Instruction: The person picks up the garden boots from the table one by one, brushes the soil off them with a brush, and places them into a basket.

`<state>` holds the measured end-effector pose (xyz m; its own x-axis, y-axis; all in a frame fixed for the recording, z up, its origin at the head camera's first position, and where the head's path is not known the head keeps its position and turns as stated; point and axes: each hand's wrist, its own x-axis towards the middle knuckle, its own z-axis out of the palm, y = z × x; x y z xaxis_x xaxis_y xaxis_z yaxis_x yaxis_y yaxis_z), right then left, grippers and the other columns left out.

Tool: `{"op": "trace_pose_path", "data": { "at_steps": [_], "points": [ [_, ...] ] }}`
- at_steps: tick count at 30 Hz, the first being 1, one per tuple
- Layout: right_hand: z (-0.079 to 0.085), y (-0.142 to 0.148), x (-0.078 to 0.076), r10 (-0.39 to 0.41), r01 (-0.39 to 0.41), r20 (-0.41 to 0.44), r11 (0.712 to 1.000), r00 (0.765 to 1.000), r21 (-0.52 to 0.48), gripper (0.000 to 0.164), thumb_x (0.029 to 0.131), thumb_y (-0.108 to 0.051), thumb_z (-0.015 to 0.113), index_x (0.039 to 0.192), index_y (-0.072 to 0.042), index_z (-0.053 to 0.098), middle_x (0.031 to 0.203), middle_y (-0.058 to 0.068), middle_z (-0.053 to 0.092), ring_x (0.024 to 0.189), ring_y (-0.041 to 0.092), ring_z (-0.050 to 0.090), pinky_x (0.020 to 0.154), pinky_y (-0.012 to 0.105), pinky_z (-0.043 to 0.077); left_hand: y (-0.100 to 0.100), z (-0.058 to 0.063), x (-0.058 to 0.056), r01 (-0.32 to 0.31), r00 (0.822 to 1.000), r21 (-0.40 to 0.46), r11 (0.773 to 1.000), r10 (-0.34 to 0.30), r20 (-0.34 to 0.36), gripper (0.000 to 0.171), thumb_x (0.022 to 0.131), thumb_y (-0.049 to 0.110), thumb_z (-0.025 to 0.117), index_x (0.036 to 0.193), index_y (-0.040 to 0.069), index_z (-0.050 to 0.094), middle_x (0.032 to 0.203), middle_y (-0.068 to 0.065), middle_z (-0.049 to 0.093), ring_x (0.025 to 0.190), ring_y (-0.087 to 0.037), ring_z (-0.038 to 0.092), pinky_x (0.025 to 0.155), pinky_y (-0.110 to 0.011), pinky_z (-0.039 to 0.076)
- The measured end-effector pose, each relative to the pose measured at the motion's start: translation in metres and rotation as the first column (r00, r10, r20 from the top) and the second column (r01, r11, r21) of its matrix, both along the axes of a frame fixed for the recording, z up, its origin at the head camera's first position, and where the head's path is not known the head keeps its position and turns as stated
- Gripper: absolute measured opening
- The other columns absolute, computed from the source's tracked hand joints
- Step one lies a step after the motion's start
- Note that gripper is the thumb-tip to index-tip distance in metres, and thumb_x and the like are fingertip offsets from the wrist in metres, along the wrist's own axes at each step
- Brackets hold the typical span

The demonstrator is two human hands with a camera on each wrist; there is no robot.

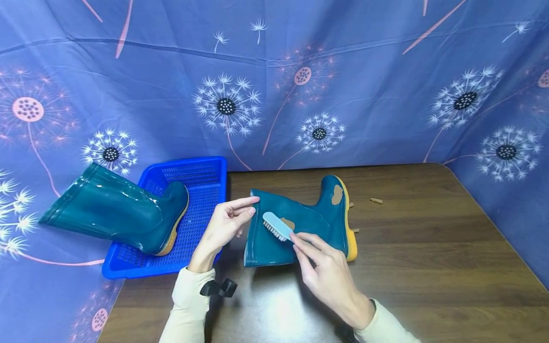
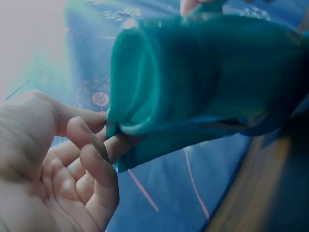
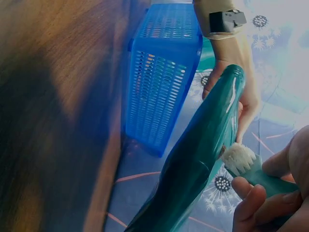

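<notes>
A dark green rain boot [image 1: 317, 221] with a yellow sole lies on its side on the wooden table. One brown, mud-like patch [image 1: 337, 195] marks its foot, and another brown patch [image 1: 288, 222] on the shaft is partly covered by the brush. My left hand [image 1: 219, 227] pinches the boot's top rim between thumb and fingers, as the left wrist view shows. My right hand [image 1: 328, 274] grips the handle of a light blue brush [image 1: 274, 224] over the shaft. In the right wrist view the white bristles [image 3: 240, 157] are right by the boot, close to brown residue.
To the left stands a blue plastic basket [image 1: 208, 178] with a second green rain boot [image 1: 117, 209] lying in it, its shaft sticking out over the side. Small brown pieces [image 1: 376, 201] lie on the table [image 1: 429, 257] beyond the sole. A patterned blue cloth [image 1: 364, 43] hangs behind.
</notes>
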<state>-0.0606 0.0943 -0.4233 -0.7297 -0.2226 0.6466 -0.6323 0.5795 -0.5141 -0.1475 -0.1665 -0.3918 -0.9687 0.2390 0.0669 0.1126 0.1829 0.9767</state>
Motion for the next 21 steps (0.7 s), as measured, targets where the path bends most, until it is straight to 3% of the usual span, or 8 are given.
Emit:
{"op": "trace_pose_path", "data": {
  "at_steps": [3, 5, 10, 13, 17, 21],
  "points": [
    [-0.001, -0.003, 0.000, -0.016, 0.016, -0.011, 1.000, 1.000, 0.015, 0.039, 0.091, -0.001, 0.080, 0.129, -0.010, 0.078, 0.119, 0.008, 0.079, 0.068, 0.006, 0.072, 0.054, 0.006, 0.040, 0.004, 0.001, 0.001, -0.045, 0.998, 0.044, 0.998, 0.043, 0.046, 0.038, 0.104, 0.009, 0.066, 0.140, -0.002, 0.067, 0.119, -0.026, 0.076, 0.050, -0.006, 0.049, 0.050, -0.022, 0.045],
    [-0.002, -0.005, 0.000, -0.023, 0.023, -0.012, 0.999, 1.000, 0.037, 0.040, 0.091, -0.002, 0.081, 0.130, -0.010, 0.078, 0.120, 0.009, 0.078, 0.056, -0.001, 0.058, 0.050, 0.005, 0.033, 0.007, 0.002, 0.002, -0.091, 0.993, 0.059, 0.994, 0.086, 0.084, 0.038, 0.102, 0.009, 0.068, 0.139, -0.002, 0.068, 0.113, -0.021, 0.079, 0.051, -0.006, 0.052, 0.052, -0.020, 0.047],
    [-0.004, -0.008, -0.001, -0.062, 0.064, -0.019, 0.987, 0.998, 0.145, 0.040, 0.090, -0.008, 0.084, 0.130, -0.013, 0.078, 0.121, 0.009, 0.077, 0.050, -0.009, 0.033, 0.047, 0.006, 0.024, 0.010, 0.006, 0.005, -0.121, 0.988, 0.067, 0.990, 0.114, 0.105, 0.038, 0.101, 0.006, 0.067, 0.138, -0.003, 0.068, 0.109, -0.019, 0.079, 0.053, -0.005, 0.056, 0.053, -0.020, 0.050],
    [-0.003, -0.006, -0.003, -0.106, 0.113, -0.044, 0.976, 0.993, 0.184, 0.038, 0.089, -0.010, 0.084, 0.127, -0.014, 0.080, 0.117, 0.008, 0.078, 0.049, -0.008, 0.035, 0.046, 0.007, 0.023, 0.010, 0.009, 0.007, -0.124, 0.988, 0.052, 0.991, 0.118, 0.104, 0.038, 0.101, 0.005, 0.066, 0.138, -0.002, 0.069, 0.110, -0.020, 0.079, 0.054, -0.006, 0.055, 0.054, -0.021, 0.049],
    [0.000, -0.001, -0.005, -0.148, 0.159, -0.077, 0.976, 0.986, 0.151, 0.038, 0.088, -0.007, 0.084, 0.125, -0.014, 0.081, 0.114, 0.009, 0.079, 0.046, -0.003, 0.042, 0.046, 0.007, 0.023, 0.011, 0.011, 0.009, -0.125, 0.987, 0.044, 0.991, 0.120, 0.104, 0.037, 0.101, 0.006, 0.066, 0.137, 0.000, 0.069, 0.109, -0.017, 0.078, 0.054, -0.008, 0.051, 0.055, -0.022, 0.045],
    [0.002, -0.001, -0.005, -0.104, 0.114, -0.094, 0.988, 0.990, 0.103, 0.041, 0.087, -0.003, 0.084, 0.127, -0.012, 0.080, 0.116, 0.009, 0.079, 0.048, -0.001, 0.048, 0.047, 0.006, 0.025, 0.011, 0.012, 0.010, -0.119, 0.988, 0.043, 0.992, 0.114, 0.106, 0.037, 0.102, 0.007, 0.067, 0.138, 0.001, 0.070, 0.114, -0.019, 0.078, 0.054, -0.009, 0.048, 0.054, -0.021, 0.043]
  ]
}}
